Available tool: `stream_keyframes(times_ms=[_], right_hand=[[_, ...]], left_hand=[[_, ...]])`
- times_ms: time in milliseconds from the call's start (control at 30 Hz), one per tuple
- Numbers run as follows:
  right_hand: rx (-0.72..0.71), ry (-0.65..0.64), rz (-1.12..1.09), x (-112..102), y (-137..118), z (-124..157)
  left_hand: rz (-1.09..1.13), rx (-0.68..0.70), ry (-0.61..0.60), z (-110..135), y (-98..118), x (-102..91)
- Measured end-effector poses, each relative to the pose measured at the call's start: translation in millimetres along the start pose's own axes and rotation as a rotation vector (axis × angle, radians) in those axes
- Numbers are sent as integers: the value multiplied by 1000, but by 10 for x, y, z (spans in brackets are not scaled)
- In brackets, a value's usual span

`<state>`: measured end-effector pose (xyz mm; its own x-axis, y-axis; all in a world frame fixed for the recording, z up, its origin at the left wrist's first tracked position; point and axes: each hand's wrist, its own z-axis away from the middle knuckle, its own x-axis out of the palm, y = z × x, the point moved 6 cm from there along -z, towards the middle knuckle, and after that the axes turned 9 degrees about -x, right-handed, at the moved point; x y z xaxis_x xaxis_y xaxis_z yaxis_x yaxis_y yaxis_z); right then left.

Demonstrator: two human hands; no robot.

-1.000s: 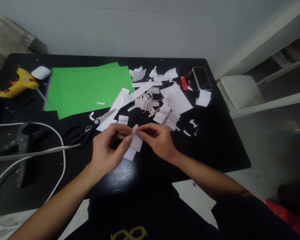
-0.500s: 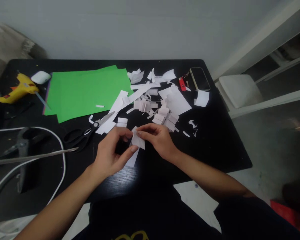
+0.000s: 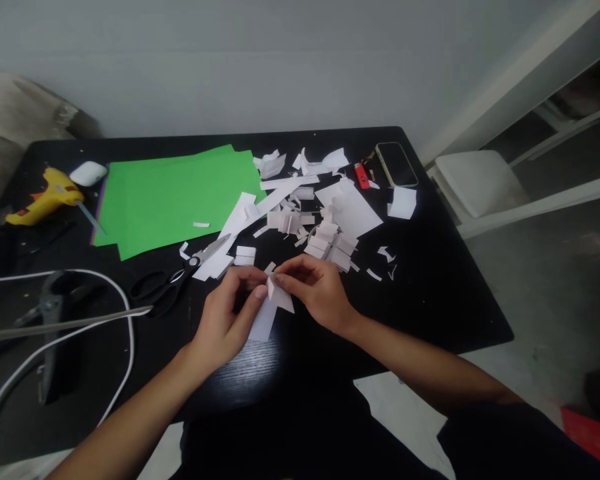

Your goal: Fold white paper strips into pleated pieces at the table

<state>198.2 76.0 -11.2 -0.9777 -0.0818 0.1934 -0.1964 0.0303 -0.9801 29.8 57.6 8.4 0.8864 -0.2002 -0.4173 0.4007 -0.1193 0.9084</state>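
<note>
White paper piece (image 3: 273, 303), small and bent up at one end, sits just right of the scissors (image 3: 173, 277), over the near part of the black surface (image 3: 430, 287). Both hands are on it. The left hand (image 3: 227, 320) has its grip pinching the lower left side of the piece, thumb lying along the top and the other fingers curled behind. The right hand (image 3: 315, 287) comes in from the other side, grip pressed together on the upper corner where a little flap sticks up. It looks like a crease there, but it's too blurry to be sure. The two hands almost touch each other.

The scissors lie flat with the black handles to the left and the blades pointing back and to the right, tips resting on a white strip. Behind the scissors are green paper sheets (image 3: 175, 193). Behind and right of the scissors there's a messy pile of white scraps (image 3: 320, 227). Way off right of the scissors, near the far edge, a phone (image 3: 396, 165) lies with a red lighter (image 3: 361, 175) just beside it. Left of the scissors a white cable (image 3: 127, 320) loops around, and far back left of them is a yellow glue gun (image 3: 45, 197).
</note>
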Motion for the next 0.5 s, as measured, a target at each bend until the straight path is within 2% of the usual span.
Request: stream_keyframes(times_ms=[233,500], right_hand=[[-85,-5,46,19,-45,34],[-67,1,39,23,-30,55]], left_hand=[[36,-95,-26,-22,-74,41],[45,-63,-35,-15,-55,66]])
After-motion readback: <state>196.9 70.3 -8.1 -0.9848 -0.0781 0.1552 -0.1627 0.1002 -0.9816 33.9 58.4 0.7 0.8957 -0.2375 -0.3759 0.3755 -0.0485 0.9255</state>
